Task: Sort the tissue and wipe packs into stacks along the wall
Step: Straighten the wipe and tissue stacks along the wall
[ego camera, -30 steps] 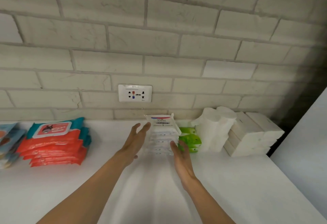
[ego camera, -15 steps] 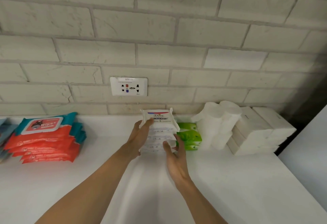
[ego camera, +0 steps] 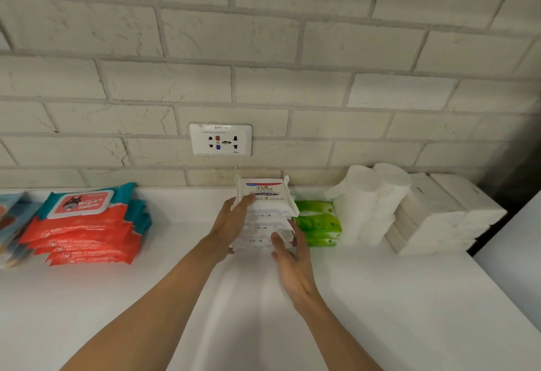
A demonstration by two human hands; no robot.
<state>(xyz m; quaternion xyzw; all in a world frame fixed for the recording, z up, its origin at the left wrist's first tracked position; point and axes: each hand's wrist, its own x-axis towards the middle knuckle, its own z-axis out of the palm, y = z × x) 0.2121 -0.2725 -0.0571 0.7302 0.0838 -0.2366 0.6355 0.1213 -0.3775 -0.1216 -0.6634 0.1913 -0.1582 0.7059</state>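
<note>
**Dove packs squared up between two flat hands**

Dove packs (ego camera: 265, 215), white and piled one on another, stand on the white counter (ego camera: 380, 297) close to the brick wall (ego camera: 263, 48), directly between the fingers of both hands. The left hand (ego camera: 231, 224) lies against the pile's left side. Its fingers (ego camera: 244, 203) are straight and held together, with the tips reaching the top pack. The right hand (ego camera: 292, 265) meets the pile's lower front right corner, and its fingers (ego camera: 278, 242) are straight and slightly spread, curled round nothing. Just beyond the right fingertips, touching the pile, sits a low stack of green packs (ego camera: 317, 221). Farther out on that side are white rolls (ego camera: 369, 203) and then white tissue blocks (ego camera: 439, 215). Well apart from the left fingers lies a stack of red wipes packs (ego camera: 85, 230), with blue packs (ego camera: 8, 224) at the frame edge. A wall socket (ego camera: 220, 140) is mounted above the left fingertips.
</note>
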